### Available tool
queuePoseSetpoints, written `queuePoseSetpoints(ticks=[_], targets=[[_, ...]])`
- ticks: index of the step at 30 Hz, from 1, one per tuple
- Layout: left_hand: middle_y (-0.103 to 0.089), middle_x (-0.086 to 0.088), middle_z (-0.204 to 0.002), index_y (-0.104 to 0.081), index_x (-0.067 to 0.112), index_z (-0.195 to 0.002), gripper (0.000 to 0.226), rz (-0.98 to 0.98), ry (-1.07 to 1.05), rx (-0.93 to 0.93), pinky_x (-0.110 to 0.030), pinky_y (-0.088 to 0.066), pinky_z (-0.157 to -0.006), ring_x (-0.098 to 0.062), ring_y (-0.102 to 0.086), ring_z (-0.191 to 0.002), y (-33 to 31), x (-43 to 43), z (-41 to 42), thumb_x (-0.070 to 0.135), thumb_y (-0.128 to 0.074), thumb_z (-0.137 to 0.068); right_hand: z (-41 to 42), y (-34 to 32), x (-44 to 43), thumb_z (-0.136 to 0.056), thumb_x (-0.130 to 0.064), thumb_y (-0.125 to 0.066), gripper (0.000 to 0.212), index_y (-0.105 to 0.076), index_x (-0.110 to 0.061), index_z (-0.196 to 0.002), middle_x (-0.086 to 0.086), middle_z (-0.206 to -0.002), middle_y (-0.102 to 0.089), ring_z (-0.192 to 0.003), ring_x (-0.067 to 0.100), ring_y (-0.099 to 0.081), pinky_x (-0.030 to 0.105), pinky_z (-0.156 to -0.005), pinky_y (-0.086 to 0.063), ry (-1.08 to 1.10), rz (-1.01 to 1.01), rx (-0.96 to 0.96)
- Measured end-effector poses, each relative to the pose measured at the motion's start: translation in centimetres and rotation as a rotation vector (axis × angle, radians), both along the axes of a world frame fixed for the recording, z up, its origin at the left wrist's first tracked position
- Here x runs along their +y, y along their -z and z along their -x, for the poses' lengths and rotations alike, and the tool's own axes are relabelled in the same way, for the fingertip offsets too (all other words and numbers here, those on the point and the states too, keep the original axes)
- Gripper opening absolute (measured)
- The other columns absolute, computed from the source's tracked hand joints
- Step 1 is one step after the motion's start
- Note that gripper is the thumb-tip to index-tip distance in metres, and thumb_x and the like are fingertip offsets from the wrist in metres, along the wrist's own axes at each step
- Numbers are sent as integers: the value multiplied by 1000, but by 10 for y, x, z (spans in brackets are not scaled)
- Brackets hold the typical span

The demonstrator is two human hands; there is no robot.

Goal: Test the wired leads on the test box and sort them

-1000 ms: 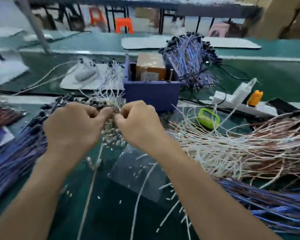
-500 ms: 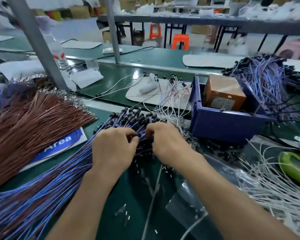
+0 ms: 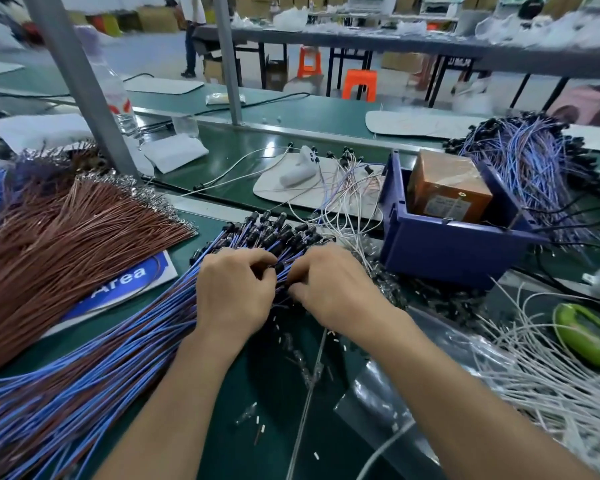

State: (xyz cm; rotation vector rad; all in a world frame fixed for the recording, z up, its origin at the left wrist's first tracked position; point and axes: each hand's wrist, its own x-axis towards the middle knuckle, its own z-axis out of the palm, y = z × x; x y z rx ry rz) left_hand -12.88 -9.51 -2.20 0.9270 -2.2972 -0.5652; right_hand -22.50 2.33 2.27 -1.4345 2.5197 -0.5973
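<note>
A thick bundle of blue and brown leads (image 3: 94,368) with black caps lies across the green bench from lower left to centre. My left hand (image 3: 234,292) and my right hand (image 3: 329,285) sit side by side on its capped end (image 3: 281,233), fingers curled and pinching among the black caps. Exactly which lead each hand holds is hidden by the fingers. The blue bin (image 3: 447,244) with the orange-brown test box (image 3: 447,187) stands just right of my right hand.
Brown leads (image 3: 59,237) fan out at left over a blue "Area" sign (image 3: 125,282). White leads (image 3: 551,368) and a green tool (image 3: 582,334) lie at right. Another blue bundle (image 3: 530,161) is behind the bin. A clear bag (image 3: 413,403) and small scraps lie near me.
The view has swung left and my hands have moved from the white leads to the capped end of the blue and brown bundle, where they now stay, picking.
</note>
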Motion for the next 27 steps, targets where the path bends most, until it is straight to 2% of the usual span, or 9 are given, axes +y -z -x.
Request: queuePoseSetpoints(ticks=[4, 6, 8, 10, 12, 16, 20, 23, 27], targets=[[-75, 6, -85, -81, 35, -90, 15, -90, -13, 87, -35, -54, -82, -21, -65, -87, 1, -3, 0, 27, -69, -88, 10, -14, 28, -90, -29, -69, 10, -77, -27, -85, -10, -74, -71, -70, 12, -67, 38, -74, -60, 244, 199, -86], [-76, 3, -86, -82, 32, -92, 13, -67, -23, 103, -34, -52, -80, -23, -66, -88, 0, -2, -2, 32, -69, -92, 17, -18, 51, -91, -31, -71, 14, -75, -30, -78, -16, -66, -71, -60, 4, -66, 25, -60, -58, 354, 327, -168], [-77, 1, -93, -83, 28, -96, 25, -25, 41, 141, -36, -50, -85, -23, -66, -95, -5, 4, -4, 46, -66, -94, 19, -22, 75, -91, -27, -72, 17, -74, -33, -75, -21, -66, -71, -56, -2, -64, 14, -48, -48, 438, 480, -244], [-76, 14, -95, -82, 30, -99, 36, -69, 193, 207, -27, -51, -89, -6, -67, -96, -13, 18, -5, 59, -62, -90, 18, -24, 96, -89, -26, -74, 15, -75, -32, -75, -21, -67, -72, -59, 0, -66, 15, -52, -49, 528, 612, -213], [-70, 28, -89, -81, 37, -102, 25, -78, 349, 194, -9, -47, -86, 5, -65, -94, -18, 36, -2, 51, -71, -84, 15, -25, 108, -87, -23, -75, 11, -77, -27, -78, -14, -71, -74, -66, 7, -69, 25, -62, -55, 607, 755, -260], [-67, 31, -86, -82, 38, -99, 21, -95, 452, 125, -1, -42, -83, 9, -64, -94, -15, 54, 3, 25, -85, -83, 18, -26, 121, -96, -9, -64, 16, -71, -14, -83, 5, -80, -77, -80, 18, -73, 34, -75, -60, 716, 1175, -875], [-72, 22, -92, -83, 39, -96, 14, -177, 436, 7, -5, -42, -83, 6, -65, -90, -11, 54, 5, 30, -83, -85, 26, -35, 131, -108, -18, -43, 18, -56, -6, -108, 18, -99, -77, -99, 30, -75, 46, -87, -60, 691, 1493, -1401], [-70, 27, -88, -83, 40, -95, 14, -195, 448, -20, 2, -38, -77, 10, -63, -90, -8, 59, 6, 30, -83, -85, 28, -39, 135, -111, -24, -39, 27, -57, -5, -102, 11, -81, -73, -75, 23, -74, 41, -77, -61, 647, 1585, -1467], [-72, 28, -85, -82, 43, -91, 17, -230, 448, -44, -2, -43, -76, 9, -64, -89, -10, 60, 8, 28, -85, -83, 43, -44, 153, -110, -26, -40, 31, -53, -14, -85, -2, -60, -46, -49, 15, -37, 25, -51, -45, 604, 1613, -1352]])
